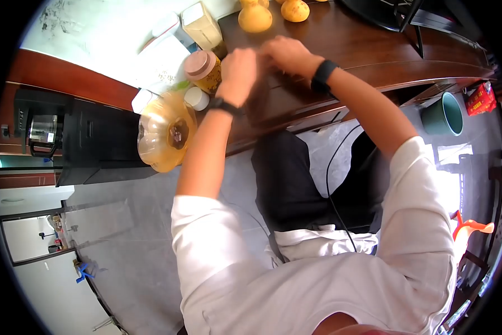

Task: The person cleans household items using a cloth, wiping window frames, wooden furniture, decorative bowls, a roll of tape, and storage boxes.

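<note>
My left hand (240, 73) and my right hand (290, 56) are close together above the dark wooden cabinet top (335, 39). Both have curled fingers, slightly blurred, and I cannot make out anything between them. Just left of my left hand stands a patterned jar (211, 80) with a pinkish lid (201, 63). A small white round container (197, 99) sits by my left wrist. The amber scalloped bowl (167, 139) is beside my left forearm, at the cabinet's edge. Past my hands are yellow gourds (255, 19).
A cream box (201, 25) stands at the back left. A coffee maker (43, 129) is at the far left. A green bin (443, 115) and a red packet (480, 99) are at the right. A black cable (330, 184) hangs over my lap.
</note>
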The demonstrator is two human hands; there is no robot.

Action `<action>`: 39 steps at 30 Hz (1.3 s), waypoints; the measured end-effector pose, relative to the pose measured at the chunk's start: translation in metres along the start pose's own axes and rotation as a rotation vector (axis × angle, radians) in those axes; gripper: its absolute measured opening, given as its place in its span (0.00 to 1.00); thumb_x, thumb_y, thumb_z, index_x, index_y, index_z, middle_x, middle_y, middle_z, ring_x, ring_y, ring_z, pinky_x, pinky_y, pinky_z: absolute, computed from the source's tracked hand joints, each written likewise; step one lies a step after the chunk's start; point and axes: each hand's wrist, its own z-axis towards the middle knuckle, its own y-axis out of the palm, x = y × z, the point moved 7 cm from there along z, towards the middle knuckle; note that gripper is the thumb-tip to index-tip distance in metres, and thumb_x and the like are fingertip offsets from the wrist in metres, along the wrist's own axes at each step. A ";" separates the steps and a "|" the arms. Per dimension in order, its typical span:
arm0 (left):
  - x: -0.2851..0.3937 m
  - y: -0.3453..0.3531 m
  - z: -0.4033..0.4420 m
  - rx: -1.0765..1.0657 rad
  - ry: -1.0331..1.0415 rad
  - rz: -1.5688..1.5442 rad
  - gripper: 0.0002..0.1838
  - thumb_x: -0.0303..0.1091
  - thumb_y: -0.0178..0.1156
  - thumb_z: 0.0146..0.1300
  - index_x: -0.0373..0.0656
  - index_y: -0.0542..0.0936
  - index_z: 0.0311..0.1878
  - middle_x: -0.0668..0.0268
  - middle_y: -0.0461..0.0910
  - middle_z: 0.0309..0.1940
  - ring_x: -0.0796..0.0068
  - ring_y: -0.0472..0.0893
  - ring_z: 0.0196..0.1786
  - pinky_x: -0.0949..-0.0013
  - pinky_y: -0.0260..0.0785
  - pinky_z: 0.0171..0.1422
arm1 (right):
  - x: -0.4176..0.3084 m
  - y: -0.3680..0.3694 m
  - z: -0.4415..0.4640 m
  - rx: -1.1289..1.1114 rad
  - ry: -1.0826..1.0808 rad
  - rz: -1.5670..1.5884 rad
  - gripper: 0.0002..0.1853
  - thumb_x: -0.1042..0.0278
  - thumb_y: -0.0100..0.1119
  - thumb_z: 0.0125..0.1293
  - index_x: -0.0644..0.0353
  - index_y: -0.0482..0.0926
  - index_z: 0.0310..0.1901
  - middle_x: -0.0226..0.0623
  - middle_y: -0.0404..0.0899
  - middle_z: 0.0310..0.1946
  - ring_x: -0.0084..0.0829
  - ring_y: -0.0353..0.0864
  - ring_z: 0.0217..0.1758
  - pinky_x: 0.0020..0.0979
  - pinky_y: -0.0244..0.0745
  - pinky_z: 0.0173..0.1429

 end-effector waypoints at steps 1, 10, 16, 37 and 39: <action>-0.003 0.003 0.011 -0.020 -0.007 0.000 0.08 0.28 0.68 0.54 0.40 0.86 0.38 0.46 0.84 0.33 0.44 0.84 0.40 0.50 0.79 0.45 | 0.004 0.000 0.003 -0.004 0.040 0.008 0.13 0.48 0.63 0.65 0.43 0.88 0.44 0.39 0.87 0.36 0.48 0.85 0.41 0.46 0.80 0.47; 0.046 -0.039 -0.065 -0.195 0.101 -0.263 0.15 0.38 0.74 0.52 0.40 0.86 0.39 0.50 0.83 0.35 0.45 0.82 0.42 0.50 0.76 0.47 | -0.047 -0.017 -0.071 -0.236 0.022 -0.004 0.24 0.76 0.66 0.55 0.50 0.82 0.56 0.31 0.81 0.55 0.45 0.77 0.55 0.41 0.76 0.60; 0.079 -0.035 -0.101 -0.039 0.206 -0.339 0.12 0.35 0.72 0.53 0.40 0.85 0.38 0.58 0.80 0.34 0.52 0.82 0.41 0.54 0.76 0.44 | -0.065 -0.036 -0.126 -0.028 -0.022 0.122 0.19 0.75 0.68 0.53 0.53 0.84 0.49 0.28 0.83 0.51 0.41 0.77 0.51 0.39 0.76 0.58; 0.074 -0.027 -0.118 0.126 0.115 -0.291 0.13 0.31 0.70 0.55 0.43 0.83 0.44 0.62 0.80 0.38 0.58 0.82 0.43 0.59 0.78 0.45 | -0.063 -0.030 -0.130 0.164 0.010 0.151 0.23 0.81 0.68 0.47 0.55 0.86 0.49 0.34 0.85 0.48 0.43 0.78 0.50 0.39 0.76 0.57; 0.063 -0.031 -0.128 0.101 0.073 -0.264 0.14 0.30 0.69 0.55 0.43 0.82 0.46 0.63 0.80 0.39 0.59 0.82 0.45 0.59 0.78 0.46 | -0.076 -0.021 -0.124 0.209 0.004 0.152 0.23 0.76 0.69 0.48 0.49 0.87 0.49 0.25 0.84 0.48 0.38 0.77 0.48 0.38 0.76 0.52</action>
